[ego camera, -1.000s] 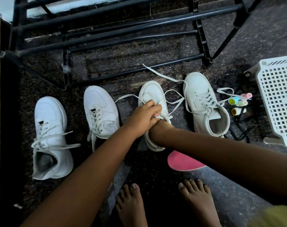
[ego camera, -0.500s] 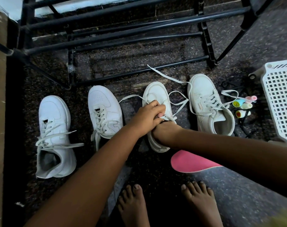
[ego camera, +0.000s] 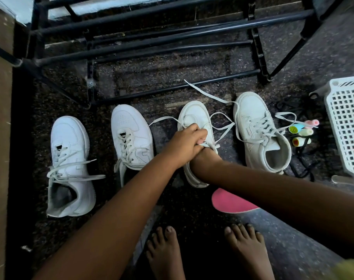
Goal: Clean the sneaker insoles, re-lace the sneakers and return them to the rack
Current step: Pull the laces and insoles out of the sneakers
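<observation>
Sneaker (ego camera: pixel 194 116) sits centre frame on the floor, below the rack (ego camera: pixel 172 39), third in a row of four. Left grip (ego camera: pixel 189 142) has its fingers curled over its tongue, clamping it. Right grip (ego camera: pixel 202 157) is inside the opening, fingers hidden: can't tell. Pink insole (ego camera: pixel 228 203) lies on the floor just below.

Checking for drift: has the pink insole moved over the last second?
No. The insole keeps its place below the rightmost sneaker's heel; only the view shifted.
</observation>
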Available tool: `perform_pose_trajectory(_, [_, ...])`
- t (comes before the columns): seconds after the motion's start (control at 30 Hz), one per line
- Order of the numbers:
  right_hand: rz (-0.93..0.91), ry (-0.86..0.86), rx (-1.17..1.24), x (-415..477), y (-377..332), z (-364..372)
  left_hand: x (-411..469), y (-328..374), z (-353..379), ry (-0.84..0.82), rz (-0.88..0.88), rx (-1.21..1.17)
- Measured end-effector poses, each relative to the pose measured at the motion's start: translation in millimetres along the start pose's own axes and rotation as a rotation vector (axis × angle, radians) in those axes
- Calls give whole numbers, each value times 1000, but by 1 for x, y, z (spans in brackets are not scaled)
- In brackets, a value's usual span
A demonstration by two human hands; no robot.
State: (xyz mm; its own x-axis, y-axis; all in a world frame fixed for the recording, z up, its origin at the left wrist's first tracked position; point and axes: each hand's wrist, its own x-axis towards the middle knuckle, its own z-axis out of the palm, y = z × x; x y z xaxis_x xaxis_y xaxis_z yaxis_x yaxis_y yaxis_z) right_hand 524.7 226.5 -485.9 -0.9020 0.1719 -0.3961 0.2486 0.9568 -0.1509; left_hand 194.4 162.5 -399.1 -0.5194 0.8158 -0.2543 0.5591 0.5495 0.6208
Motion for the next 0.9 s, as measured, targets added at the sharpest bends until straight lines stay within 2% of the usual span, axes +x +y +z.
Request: perform_pose_trajectory(0.9, [38, -19, 37, 2, -3, -1, -8, -24, 8, 48, 153, -185])
